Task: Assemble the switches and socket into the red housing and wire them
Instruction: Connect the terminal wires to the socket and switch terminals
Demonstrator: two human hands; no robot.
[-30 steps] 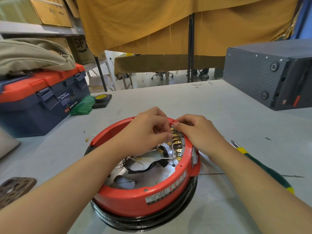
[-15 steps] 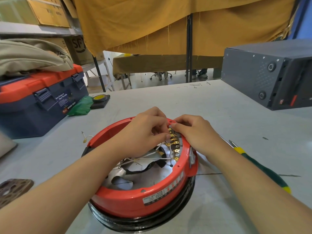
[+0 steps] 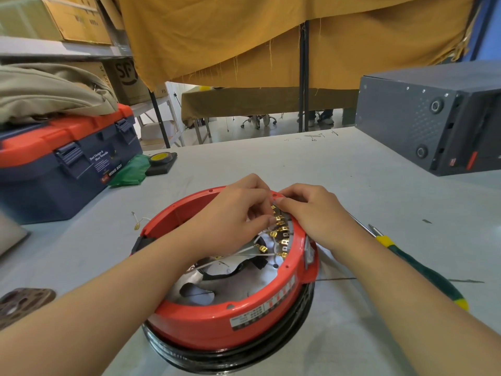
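Red housing [image 3: 217, 318]: round, open side up, seated on a black ring [image 3: 235, 356] on the grey table [image 3: 339, 185], near its front edge. Inside, along the right inner wall, a row of brass terminals [image 3: 282, 232], with white wires [image 3: 244, 249] running from them across the metal floor. Left hand [image 3: 233, 221] reached in over the far rim, fingers curled, thumb and forefinger pinching a brass connector at the top of the terminal row. Right hand [image 3: 311, 213] curled opposite, fingertips pressed against the same spot, touching those of the left; exactly what it pinched could not be told.

Just left of the housing, a loose wire piece [image 3: 138, 222] with a brass end. To the right, a green-and-yellow screwdriver [image 3: 417, 264] flat on the table. Further left, a blue and orange toolbox [image 3: 62, 161], a green cloth [image 3: 130, 170] and a tape roll [image 3: 161, 158] beside it. Far right, a dark grey case [image 3: 423, 120]. At the near left edge, a brown perforated disc [image 3: 24, 302].
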